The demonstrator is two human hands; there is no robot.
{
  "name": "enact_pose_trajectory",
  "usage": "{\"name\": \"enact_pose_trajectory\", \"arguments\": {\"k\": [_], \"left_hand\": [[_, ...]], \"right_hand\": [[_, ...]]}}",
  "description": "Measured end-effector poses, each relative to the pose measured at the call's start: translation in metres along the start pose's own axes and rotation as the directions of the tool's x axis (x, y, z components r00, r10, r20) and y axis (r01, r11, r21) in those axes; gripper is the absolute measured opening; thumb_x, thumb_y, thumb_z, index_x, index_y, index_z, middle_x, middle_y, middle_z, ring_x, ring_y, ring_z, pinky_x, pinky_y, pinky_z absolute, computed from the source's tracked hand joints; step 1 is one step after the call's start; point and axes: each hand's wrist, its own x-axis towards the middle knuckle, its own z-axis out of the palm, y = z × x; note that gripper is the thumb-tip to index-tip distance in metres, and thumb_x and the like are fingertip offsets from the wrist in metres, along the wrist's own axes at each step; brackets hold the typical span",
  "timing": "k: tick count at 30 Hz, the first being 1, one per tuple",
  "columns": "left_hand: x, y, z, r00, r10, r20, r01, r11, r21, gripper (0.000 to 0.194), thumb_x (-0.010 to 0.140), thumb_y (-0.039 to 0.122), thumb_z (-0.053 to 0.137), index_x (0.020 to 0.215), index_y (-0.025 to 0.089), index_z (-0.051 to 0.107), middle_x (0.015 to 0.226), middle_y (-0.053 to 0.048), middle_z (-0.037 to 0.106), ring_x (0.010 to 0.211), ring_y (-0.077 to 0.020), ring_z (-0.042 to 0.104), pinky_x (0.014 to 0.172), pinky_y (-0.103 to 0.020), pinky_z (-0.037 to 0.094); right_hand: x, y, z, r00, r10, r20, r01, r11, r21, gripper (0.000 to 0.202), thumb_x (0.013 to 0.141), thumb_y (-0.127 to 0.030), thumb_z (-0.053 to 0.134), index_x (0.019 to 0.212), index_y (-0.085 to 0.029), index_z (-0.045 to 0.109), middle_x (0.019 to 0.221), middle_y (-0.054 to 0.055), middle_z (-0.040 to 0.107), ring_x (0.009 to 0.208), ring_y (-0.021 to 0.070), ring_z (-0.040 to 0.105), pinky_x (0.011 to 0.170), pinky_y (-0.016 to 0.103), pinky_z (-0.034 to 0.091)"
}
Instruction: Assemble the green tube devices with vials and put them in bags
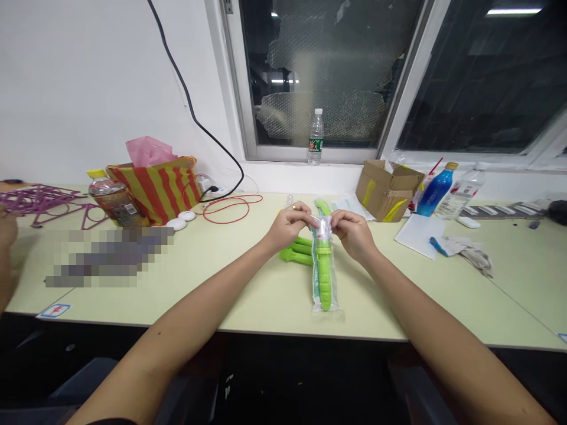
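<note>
Both hands pinch the upper end of a clear plastic bag (335, 295) over the table, one at each side. My left hand (291, 226) has its thumb and fingers pressed together at the left edge; my right hand (353, 234) grips the right edge the same way. Inside the bag lies a bright green, ribbed, stick-like piece (325, 277) with a clear upper part, beside a teal printed strip. Several similar green sticks (296, 254) lie just left of the bag, partly hidden by my left hand. Another green piece (323, 205) shows beyond my hands.
A cardboard box (384, 192), a blue bottle (436, 190) and a glove (472, 254) are at the right. At the left are a tea bottle (116, 199), a striped bag (162, 189) and purple frames (44, 200). Another person's hand (6, 230) shows at the left edge.
</note>
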Motion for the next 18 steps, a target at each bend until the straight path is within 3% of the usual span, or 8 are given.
{"name": "enact_pose_trajectory", "arguments": {"k": [7, 11, 14, 18], "left_hand": [[-0.005, 0.006, 0.003, 0.999, 0.013, -0.03, -0.013, 1.0, 0.015, 0.021, 0.079, 0.018, 0.057, 0.075, 0.021, 0.078, 0.087, -0.006, 0.056, 0.085, -0.0174, 0.056, 0.078, -0.032, 0.048], [-0.006, 0.007, 0.007, 0.998, -0.004, -0.056, 0.004, 1.0, 0.004, 0.015, 0.079, 0.021, 0.063, 0.075, 0.02, 0.077, 0.087, -0.006, 0.055, 0.085, -0.0166, 0.055, 0.075, -0.03, 0.048], [-0.005, 0.01, 0.006, 0.998, -0.015, -0.058, 0.014, 1.0, -0.025, 0.016, 0.08, 0.022, 0.062, 0.074, 0.02, 0.077, 0.088, -0.006, 0.054, 0.085, -0.0166, 0.055, 0.076, -0.03, 0.049], [-0.005, 0.013, 0.003, 0.998, -0.026, -0.065, 0.023, 0.999, -0.042, 0.015, 0.08, 0.023, 0.063, 0.073, 0.019, 0.075, 0.088, -0.006, 0.055, 0.088, -0.017, 0.056, 0.079, -0.031, 0.048]], "right_hand": [[0.003, -0.004, -0.004, 1.0, 0.015, -0.022, -0.015, 1.0, 0.022, 0.019, 0.074, -0.025, 0.061, 0.056, -0.019, 0.059, 0.071, 0.005, 0.057, 0.061, 0.016, 0.053, 0.056, 0.033, 0.045], [0.002, -0.002, 0.0, 0.98, 0.197, -0.006, -0.195, 0.975, 0.11, 0.014, 0.069, -0.025, 0.073, 0.07, -0.02, 0.061, 0.069, 0.0, 0.057, 0.06, 0.0138, 0.053, 0.052, 0.027, 0.042], [0.001, -0.004, -0.001, 0.926, 0.365, 0.1, -0.375, 0.921, 0.102, 0.021, 0.069, -0.032, 0.076, 0.08, -0.018, 0.065, 0.076, 0.002, 0.063, 0.067, 0.0147, 0.058, 0.057, 0.026, 0.045], [0.001, -0.007, -0.007, 0.905, 0.39, 0.173, -0.402, 0.915, 0.04, 0.023, 0.07, -0.035, 0.078, 0.081, -0.016, 0.069, 0.079, 0.004, 0.066, 0.07, 0.0149, 0.06, 0.063, 0.028, 0.048]]}}
